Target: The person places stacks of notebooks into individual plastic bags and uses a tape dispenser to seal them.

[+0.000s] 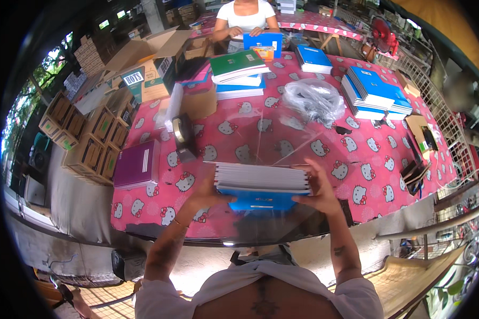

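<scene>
Far left: brown cartons [93,141] piled beside the table, more cartons behind. Open box [151,66] at the table's far left corner, flaps up. Purple books [137,164] lying flat at the left edge of the table [298,146], which has a pink cloth with white cat faces. Right of them, a black tape dispenser [184,138], by the looks of it, standing near a brown cardboard piece [201,103].

Left hand [208,195]: gripping the left end of the book stack [262,199], thumb on the front cover. Stack is at the near edge of the table, mid-width, between both hands; blue cover toward the person, white page edges up. Can't tell if it touches the table.

Beyond it, a green book [239,64] tops a pile with blue ones under. Behind that, a co-worker [245,18] in a white top, both hands on an upright blue book [263,40].

Right hand [321,192]: gripping the stack's right end, thumb on the cover, fingers spread up the side.

Crumpled clear plastic [314,101] beyond the right hand; small blue pile [314,57] behind it. Bigger blue pile [370,90] to the right. Red fan [383,37] past the table's far right corner.
</scene>
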